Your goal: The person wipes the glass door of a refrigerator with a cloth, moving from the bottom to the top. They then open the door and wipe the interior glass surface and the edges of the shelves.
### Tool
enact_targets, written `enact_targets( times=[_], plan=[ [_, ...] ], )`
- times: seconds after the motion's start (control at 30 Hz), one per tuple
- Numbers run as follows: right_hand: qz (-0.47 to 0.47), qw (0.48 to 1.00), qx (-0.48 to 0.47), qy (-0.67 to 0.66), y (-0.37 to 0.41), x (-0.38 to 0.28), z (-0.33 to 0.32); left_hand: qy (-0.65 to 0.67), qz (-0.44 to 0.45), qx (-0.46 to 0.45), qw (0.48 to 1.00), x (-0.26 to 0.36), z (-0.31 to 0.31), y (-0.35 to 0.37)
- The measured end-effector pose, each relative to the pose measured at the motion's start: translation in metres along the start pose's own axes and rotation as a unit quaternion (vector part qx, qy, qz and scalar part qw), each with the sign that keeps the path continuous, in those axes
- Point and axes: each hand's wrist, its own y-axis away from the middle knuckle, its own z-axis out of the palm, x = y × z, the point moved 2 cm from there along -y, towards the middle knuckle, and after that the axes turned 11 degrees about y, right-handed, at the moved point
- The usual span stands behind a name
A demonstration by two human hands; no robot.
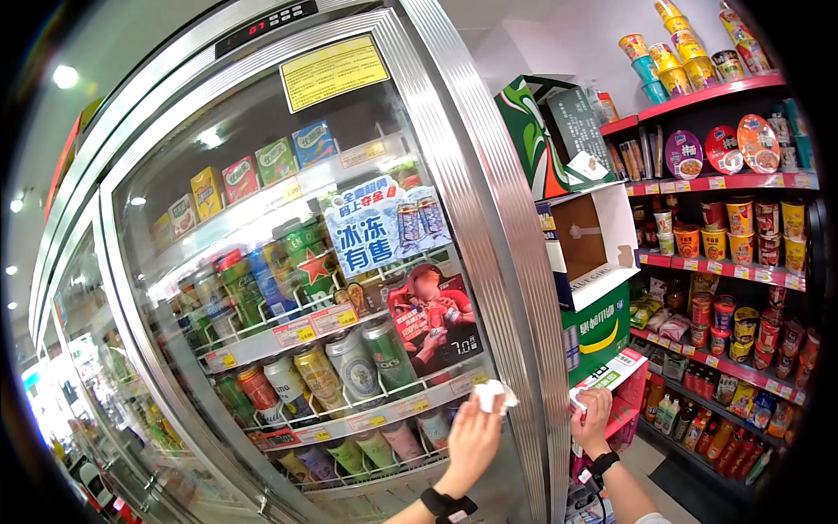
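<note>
Both forearms (630,498) cut off by bottom edge; white item (577,399) partly hidden by right hand (594,417), kind unclear; print on yellow notice (334,72) too small to read.

In the silver-framed, glass-doored cooler (494,227), the pale upper shelf (237,215) carries small coloured cardboard cartons (241,180) along its front edge; the wire-fronted shelf (255,348) below it carries upright cylindrical metal cans (272,279).

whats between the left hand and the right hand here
In the head view, the fridge's silver metal frame runs between the left hand, which holds a white wad, and the right hand.
</note>
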Motion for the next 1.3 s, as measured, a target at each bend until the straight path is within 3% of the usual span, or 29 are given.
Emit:
enact_targets(
  times=[0.2, 0.33, 0.43, 0.57, 0.77, 0.83, 0.93, 1.17, 1.3],
  plan=[
    [-0.004, 1.000, 0.003, 0.006, -0.001, -0.001, 0.000, 0.025, 0.014, -0.037, 0.999, 0.008, -0.002, 0.003],
    [-0.002, 1.000, 0.000, -0.001, -0.002, -0.002, -0.002, -0.009, -0.011, 0.000, 1.000, -0.021, -0.024, 0.013],
    [0.002, 1.000, -0.002, 0.000, -0.001, -0.002, -0.002, -0.013, -0.086, 0.063, 0.994, -0.059, -0.052, 0.031],
    [-0.001, 1.000, -0.005, 0.004, 0.001, 0.000, 0.001, -0.167, -0.138, 0.112, 0.970, -0.119, -0.095, 0.076],
    [0.001, 1.000, -0.002, 0.001, -0.001, -0.002, -0.001, -0.184, -0.351, 0.190, 0.898, -0.172, -0.147, 0.153],
    [0.000, 1.000, 0.001, 0.003, 0.000, -0.002, 0.000, -0.149, -0.429, 0.156, 0.877, -0.183, -0.153, 0.182],
    [0.001, 1.000, 0.000, 0.001, 0.000, -0.002, 0.001, -0.148, -0.459, 0.162, 0.861, -0.185, -0.151, 0.195],
    [0.008, 1.000, -0.004, -0.008, 0.002, -0.002, 0.002, -0.117, -0.407, 0.255, 0.869, -0.167, -0.130, 0.143],
    [0.008, 1.000, 0.000, 0.000, 0.002, 0.000, 0.002, -0.114, -0.342, 0.192, 0.913, -0.132, -0.098, 0.091]
  ],
)
